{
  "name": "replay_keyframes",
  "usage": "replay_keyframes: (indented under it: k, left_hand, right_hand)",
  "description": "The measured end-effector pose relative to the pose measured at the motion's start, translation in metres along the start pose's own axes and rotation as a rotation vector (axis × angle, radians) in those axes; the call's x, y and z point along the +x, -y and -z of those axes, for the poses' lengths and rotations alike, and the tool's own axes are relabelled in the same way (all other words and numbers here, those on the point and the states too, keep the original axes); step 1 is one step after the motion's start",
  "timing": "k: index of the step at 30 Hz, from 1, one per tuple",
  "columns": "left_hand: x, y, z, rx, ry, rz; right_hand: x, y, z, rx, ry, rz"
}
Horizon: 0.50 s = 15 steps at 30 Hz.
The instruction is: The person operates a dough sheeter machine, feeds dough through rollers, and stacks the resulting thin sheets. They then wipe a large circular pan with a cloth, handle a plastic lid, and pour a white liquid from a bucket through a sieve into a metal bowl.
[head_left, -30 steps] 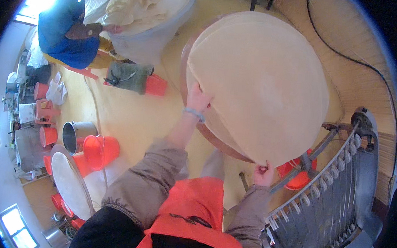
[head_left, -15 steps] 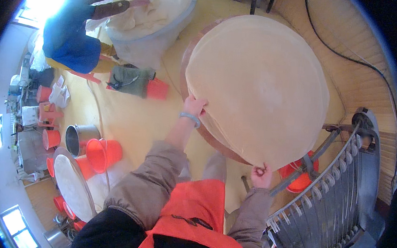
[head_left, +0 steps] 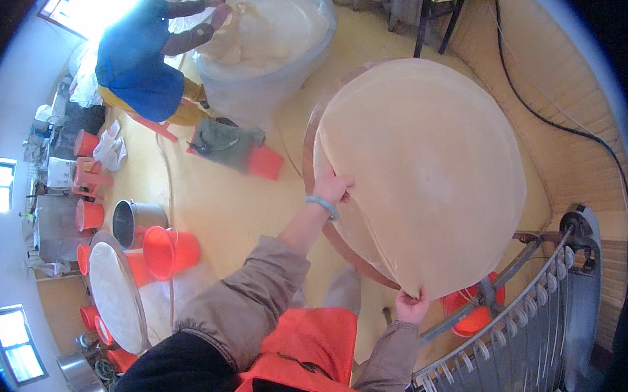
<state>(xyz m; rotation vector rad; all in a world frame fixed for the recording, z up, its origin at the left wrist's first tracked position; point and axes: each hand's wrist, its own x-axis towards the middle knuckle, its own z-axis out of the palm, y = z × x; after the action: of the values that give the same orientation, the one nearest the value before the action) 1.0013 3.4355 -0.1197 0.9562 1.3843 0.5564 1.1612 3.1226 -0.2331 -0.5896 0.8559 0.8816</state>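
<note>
A broad, round, cream-coloured sheet (head_left: 440,161), thin and dough-like, lies over a reddish-brown round board (head_left: 359,263). My left hand (head_left: 333,186), with a pale blue bracelet at the wrist, pinches the sheet's left edge. At the near edge my right hand (head_left: 412,306) is closed on the same sheet. Between the two hands the edge is raised and pulled into a straight fold, with another pale layer showing beneath it. The board's brown rim shows along the left and near side.
A ribbed metal frame (head_left: 508,341) stands close on the right, red buckets (head_left: 473,320) beside its bars. At the left are a steel pot (head_left: 134,220), a red bucket (head_left: 170,253) and a tilted round board (head_left: 114,291). A co-worker (head_left: 137,67) handles pale sheets over a plastic-lined tub (head_left: 318,32).
My left hand has drawn the sheet's edge inward over the board, making the raised fold longer and clearer. My right hand keeps its grip. The whole view has shifted slightly.
</note>
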Motion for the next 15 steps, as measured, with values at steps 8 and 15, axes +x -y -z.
replay_keyframes:
  k: [8,15]
  left_hand:
    - [0.010,0.009,-0.002,-0.101,-0.017,0.006]
    - [0.009,-0.055,-0.023,-0.008,0.056,-0.163]
  right_hand:
    - [0.015,0.021,0.015,-0.162,-0.084,0.048]
    - [-0.021,0.055,-0.049,-0.297,0.043,0.231]
